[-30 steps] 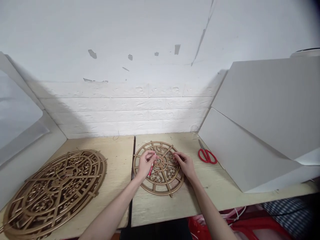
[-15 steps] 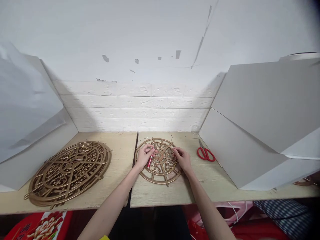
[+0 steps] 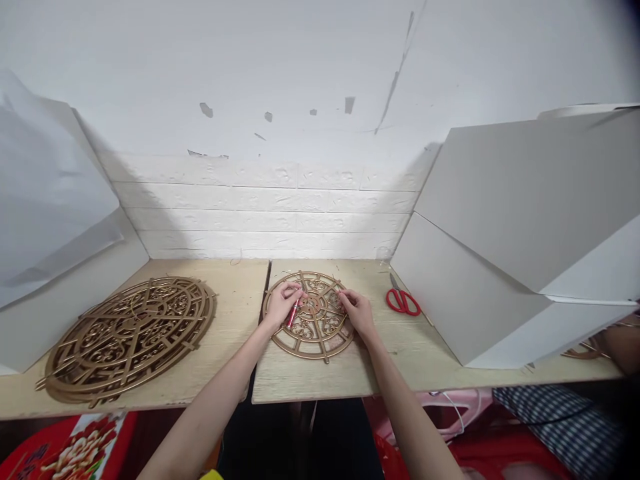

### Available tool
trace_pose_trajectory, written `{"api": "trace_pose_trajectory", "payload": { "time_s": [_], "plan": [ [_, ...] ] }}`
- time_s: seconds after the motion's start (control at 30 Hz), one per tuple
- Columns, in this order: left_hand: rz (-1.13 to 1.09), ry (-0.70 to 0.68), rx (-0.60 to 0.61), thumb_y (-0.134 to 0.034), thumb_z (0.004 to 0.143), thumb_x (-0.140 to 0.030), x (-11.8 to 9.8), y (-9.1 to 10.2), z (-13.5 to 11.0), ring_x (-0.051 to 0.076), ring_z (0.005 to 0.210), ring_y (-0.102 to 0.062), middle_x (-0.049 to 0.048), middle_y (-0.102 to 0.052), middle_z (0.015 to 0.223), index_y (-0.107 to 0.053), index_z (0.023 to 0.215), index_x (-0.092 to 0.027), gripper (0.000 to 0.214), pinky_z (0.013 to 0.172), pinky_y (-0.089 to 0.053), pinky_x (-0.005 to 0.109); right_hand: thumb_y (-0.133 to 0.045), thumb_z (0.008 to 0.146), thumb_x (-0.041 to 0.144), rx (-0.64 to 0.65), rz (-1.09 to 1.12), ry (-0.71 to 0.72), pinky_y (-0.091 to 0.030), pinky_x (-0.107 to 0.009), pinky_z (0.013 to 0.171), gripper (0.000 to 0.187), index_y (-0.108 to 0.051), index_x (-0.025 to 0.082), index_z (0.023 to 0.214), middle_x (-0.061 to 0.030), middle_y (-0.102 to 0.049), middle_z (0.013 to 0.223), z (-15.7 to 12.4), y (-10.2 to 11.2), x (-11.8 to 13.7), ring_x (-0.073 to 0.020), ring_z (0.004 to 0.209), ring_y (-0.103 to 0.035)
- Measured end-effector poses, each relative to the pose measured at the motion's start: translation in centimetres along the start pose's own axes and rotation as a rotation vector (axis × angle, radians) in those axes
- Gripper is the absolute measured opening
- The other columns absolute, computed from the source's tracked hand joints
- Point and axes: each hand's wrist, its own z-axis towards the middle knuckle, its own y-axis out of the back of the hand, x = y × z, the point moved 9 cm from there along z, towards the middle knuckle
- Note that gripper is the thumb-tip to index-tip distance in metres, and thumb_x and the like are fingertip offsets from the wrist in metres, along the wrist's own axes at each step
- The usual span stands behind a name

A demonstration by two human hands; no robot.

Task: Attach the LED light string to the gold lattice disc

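Note:
A round gold openwork panel (image 3: 325,345), with spokes and scroll patterns, lies flat on the table in front of me. My left hand (image 3: 283,306) is closed over its left side, a slim red pen-like tool (image 3: 294,313) held in the fingers and slanting down toward me. At the panel's right side, my right hand (image 3: 359,312) pinches with thumb and finger close to the rim. What sits in that pinch is too small to make out. Red-handled scissors (image 3: 403,302) lie apart, to the right of that hand.
On the left stands a stack of similar gold panels (image 3: 135,327). White boards (image 3: 480,200) flank the workspace on both sides, and a white brick-patterned wall (image 3: 270,200) closes the back. A gap (image 3: 269,270) divides the tabletop. Another person's arm (image 3: 625,343) shows at far right.
The whole view has shifted slightly, so everything sits a little further left and higher. Both hands keep nearly the same places on the panel. A person's arm has appeared at far right.

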Motion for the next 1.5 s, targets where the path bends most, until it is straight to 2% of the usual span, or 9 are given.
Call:
{"api": "trace_pose_trajectory", "payload": {
  "time_s": [0.13,0.27,0.37,0.6,0.8,1.0,1.13,1.27,1.5],
  "plan": [
    [0.005,0.038,0.008,-0.073,0.065,-0.04,0.1,-0.1,-0.1,0.013,0.054,-0.061,0.0051,-0.07,0.072,-0.055,0.087,-0.016,0.038,0.05,-0.046,0.022,-0.07,0.069,0.049,-0.044,0.19,-0.042,-0.035,-0.023,0.049,0.039,-0.073,0.014,0.085,-0.0054,-0.067,0.077,0.0,0.6,0.6,-0.0116,0.056,-0.048],
    [0.003,0.036,0.012,-0.073,0.065,-0.038,-0.3,-0.2,-0.3,0.013,0.055,-0.061,0.0048,-0.07,0.071,-0.054,0.086,-0.016,0.036,0.05,-0.045,0.021,-0.076,0.065,0.04,-0.097,0.521,-0.104,-0.027,-0.02,0.042,0.034,-0.073,0.015,0.088,-0.0031,-0.064,0.072,0.5,1.1,0.9,-0.0051,0.046,-0.034],
    [0.004,0.023,0.01,-0.072,0.066,-0.037,-0.6,-0.3,-0.3,0.013,0.056,-0.061,0.0049,-0.069,0.07,-0.054,0.085,-0.016,0.034,0.052,-0.046,0.022,-0.08,0.06,0.034,-0.104,0.694,-0.101,-0.028,-0.019,0.04,0.03,-0.072,0.015,0.083,-0.0032,-0.063,0.074,1.6,1.2,1.9,-0.0039,0.046,-0.035],
    [-0.025,0.051,-0.005,-0.074,0.064,-0.038,0.3,0.1,0.1,0.013,0.055,-0.061,0.0045,-0.07,0.071,-0.054,0.087,-0.016,0.037,0.056,-0.049,0.023,-0.082,0.057,0.024,-0.012,0.862,-0.127,-0.034,-0.015,0.038,0.026,-0.068,0.015,0.077,-0.0022,-0.063,0.076,5.6,-1.0,3.8,-0.0032,0.048,-0.042],
    [-0.027,0.049,-0.01,-0.074,0.063,-0.039,0.4,0.0,0.0,0.013,0.056,-0.062,0.0048,-0.07,0.071,-0.055,0.086,-0.016,0.038,0.057,-0.049,0.024,-0.084,0.051,0.019,-0.133,0.98,-0.155,-0.034,-0.009,0.036,0.03,-0.067,0.015,0.075,-0.0004,-0.062,0.074,6.1,-0.1,2.6,-0.0016,0.05,-0.044],
    [-0.026,-0.002,-0.006,-0.074,0.064,-0.04,0.4,-0.2,-0.1,0.013,0.057,-0.062,0.0046,-0.069,0.071,-0.055,0.085,-0.015,0.038,0.056,-0.048,0.023,-0.084,0.053,0.026,-0.135,0.894,-0.116,-0.033,-0.011,0.037,0.031,-0.066,0.016,0.077,0.0016,-0.06,0.071,5.1,0.4,2.8,-0.0019,0.047,-0.044],
    [-0.063,-0.009,-0.013,-0.075,0.064,-0.039,0.4,0.0,-0.1,0.014,0.062,-0.063,0.0052,-0.069,0.071,-0.055,0.087,-0.014,0.039,0.059,-0.049,0.023,-0.079,0.062,0.038,0.048,0.543,-0.098,-0.032,-0.017,0.037,0.03,-0.068,0.016,0.079,0.0005,-0.059,0.064,3.9,-3.2,3.5,-0.0062,0.045,-0.044],
    [-0.083,0.013,-0.026,-0.073,0.067,-0.038,0.5,0.6,0.4,0.013,0.059,-0.062,0.0078,-0.07,0.082,-0.054,0.107,-0.014,0.05,0.048,-0.042,0.019,-0.071,0.071,0.043,0.217,0.292,-0.005,-0.038,-0.022,0.046,0.029,-0.068,0.016,0.082,-0.0013,-0.062,0.066,2.2,-7.1,4.2,-0.0105,0.051,-0.05],
    [0.024,-0.065,0.094,-0.07,0.07,-0.037,-0.4,-0.2,1.1,0.015,0.064,-0.064,0.0081,-0.07,0.084,-0.053,0.12,-0.014,0.058,0.042,-0.035,0.017,-0.064,0.078,0.041,0.254,0.24,0.102,-0.047,-0.027,0.065,0.027,-0.067,0.016,0.085,-0.0055,-0.068,0.078,1.5,-8.1,4.8,-0.0165,0.069,-0.06]
  ]
}}
